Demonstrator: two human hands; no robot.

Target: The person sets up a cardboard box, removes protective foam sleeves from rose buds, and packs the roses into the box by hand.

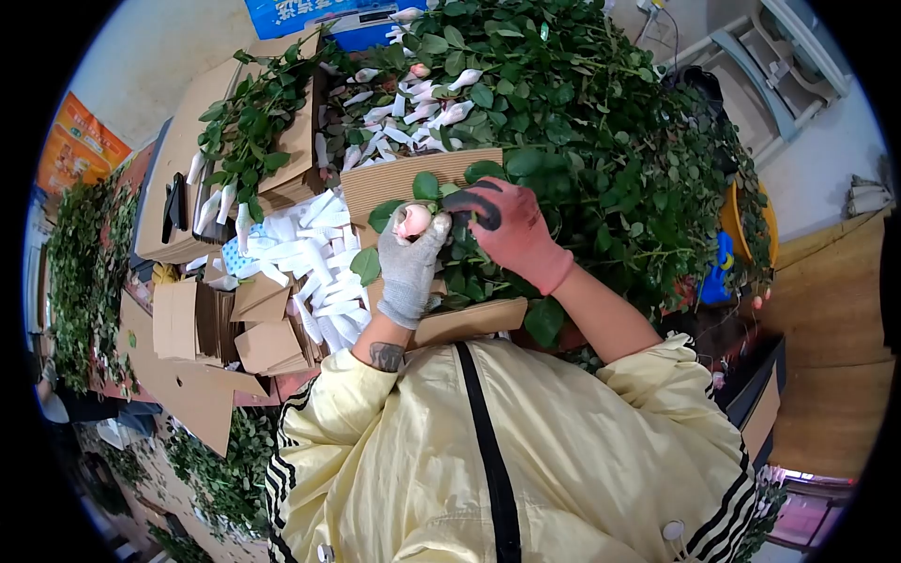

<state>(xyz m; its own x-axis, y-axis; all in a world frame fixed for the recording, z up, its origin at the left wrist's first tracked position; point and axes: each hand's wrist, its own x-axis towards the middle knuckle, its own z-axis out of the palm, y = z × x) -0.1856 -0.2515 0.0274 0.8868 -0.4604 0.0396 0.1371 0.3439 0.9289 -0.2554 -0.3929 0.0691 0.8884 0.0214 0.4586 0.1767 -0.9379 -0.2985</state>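
Left grip curls round pink rose — right grip unclear — leaves crowding both, white sleeves nearby

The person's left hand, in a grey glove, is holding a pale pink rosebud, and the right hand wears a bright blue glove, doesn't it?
Not quite: the glove colour on the right hand is wrong. The head view shows it gloved in pinkish red with dark fingers, not bright blue. The left hand, gloved in grey, does hold a pale pink rosebud.
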